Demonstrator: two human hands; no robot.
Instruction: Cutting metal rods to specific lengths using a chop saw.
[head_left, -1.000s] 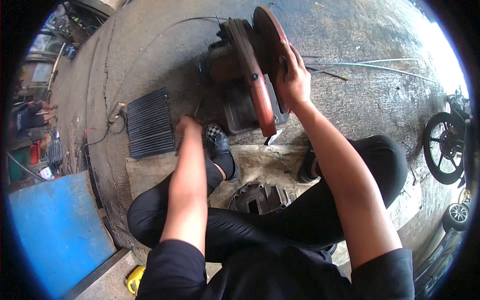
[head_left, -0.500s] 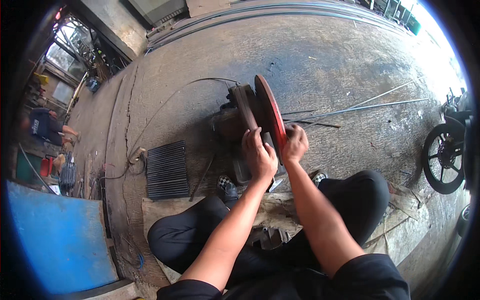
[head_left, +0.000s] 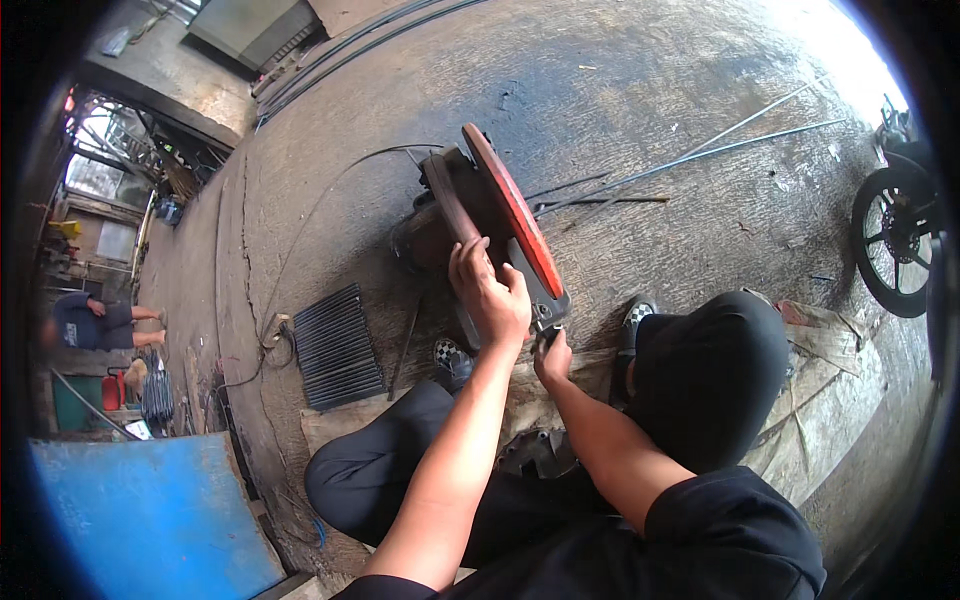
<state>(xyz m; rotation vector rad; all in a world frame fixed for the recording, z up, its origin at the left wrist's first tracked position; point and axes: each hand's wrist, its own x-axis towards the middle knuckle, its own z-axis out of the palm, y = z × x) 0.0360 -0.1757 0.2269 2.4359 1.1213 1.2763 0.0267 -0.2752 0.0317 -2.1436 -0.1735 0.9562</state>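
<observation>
A dark, rusty machine (head_left: 425, 238) stands on the floor in front of me, with a red disc-shaped part (head_left: 512, 205) seen nearly edge-on along its right side. My left hand (head_left: 490, 295) has its fingers curled over the near end of a long brown bar (head_left: 450, 200) on the machine, thumb toward the red part. Below the red part's near end, my right hand (head_left: 555, 357) is closed on a small dark metal piece (head_left: 547, 333) by a grey bracket (head_left: 552, 308). My fingers partly hide that piece, so its kind cannot be told.
A row of dark rods (head_left: 338, 345) lies left of the machine. Long thin bars (head_left: 690, 157) stretch across the floor at right, toward a black wheel (head_left: 895, 240). A blue panel (head_left: 150, 510) stands at lower left. Another person (head_left: 85, 322) sits at far left.
My right hand has left the red part's side and come down to the small metal piece at its near end. My left hand stays on the bar. The whole view has shifted.
</observation>
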